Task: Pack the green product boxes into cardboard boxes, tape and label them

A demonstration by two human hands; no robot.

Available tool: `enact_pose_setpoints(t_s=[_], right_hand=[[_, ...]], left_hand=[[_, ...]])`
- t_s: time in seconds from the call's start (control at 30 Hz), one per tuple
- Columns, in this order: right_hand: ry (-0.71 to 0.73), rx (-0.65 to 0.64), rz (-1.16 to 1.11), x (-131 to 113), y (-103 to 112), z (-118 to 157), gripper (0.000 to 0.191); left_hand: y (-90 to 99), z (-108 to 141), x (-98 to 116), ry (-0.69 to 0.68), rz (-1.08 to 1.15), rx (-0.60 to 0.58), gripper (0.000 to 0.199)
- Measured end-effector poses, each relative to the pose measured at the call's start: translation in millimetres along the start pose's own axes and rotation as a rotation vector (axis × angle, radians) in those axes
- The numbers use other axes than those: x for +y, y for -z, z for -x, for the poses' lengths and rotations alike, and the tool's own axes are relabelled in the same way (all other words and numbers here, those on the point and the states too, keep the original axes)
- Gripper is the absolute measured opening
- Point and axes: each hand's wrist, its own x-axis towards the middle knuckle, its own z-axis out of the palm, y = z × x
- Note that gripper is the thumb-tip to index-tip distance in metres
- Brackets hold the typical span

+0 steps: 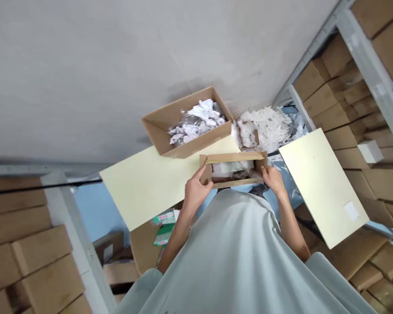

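A small open cardboard box (237,158) is held up just in front of my body, between both hands. Inside it show white pieces and clear plastic wrap. My left hand (197,187) grips its left end, thumb at the near corner. At the right end, my right hand (274,178) holds the box edge beside the crumpled plastic. Beyond it, a larger open carton (186,148) with crumpled white paper and plastic rests on a pale yellow board (150,179).
A second pale board (321,187) lies to the right. White scraps (268,128) are heaped beyond the small box. Shelves with stacked cartons stand at the left (49,257) and right (383,179). A grey wall (118,78) rises ahead.
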Motion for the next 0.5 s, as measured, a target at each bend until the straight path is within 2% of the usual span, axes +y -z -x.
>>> enact_pose_setpoints(t_s=[0.07, 0.13, 0.3, 0.4, 0.5], right_hand=[[-0.092, 0.05, -0.114, 59, 1, 8, 0.043], [-0.191, 0.121, -0.251, 123, 2, 19, 0.041], [-0.44, 0.31, -0.494, 275, 6, 57, 0.044], [-0.533, 0.441, -0.617, 348, 13, 79, 0.044], [-0.519, 0.549, -0.776, 400, 23, 94, 0.047]], left_hand=[[-35.6, -11, 34, -0.118, -0.009, -0.078, 0.072], [-79.2, -23, 72, -0.241, -0.039, -0.158, 0.073], [-208.9, -45, 187, -0.536, -0.101, -0.371, 0.076], [-287.1, -43, 260, -0.66, -0.166, -0.482, 0.075], [-352.6, -31, 320, -0.75, -0.226, -0.562, 0.075]])
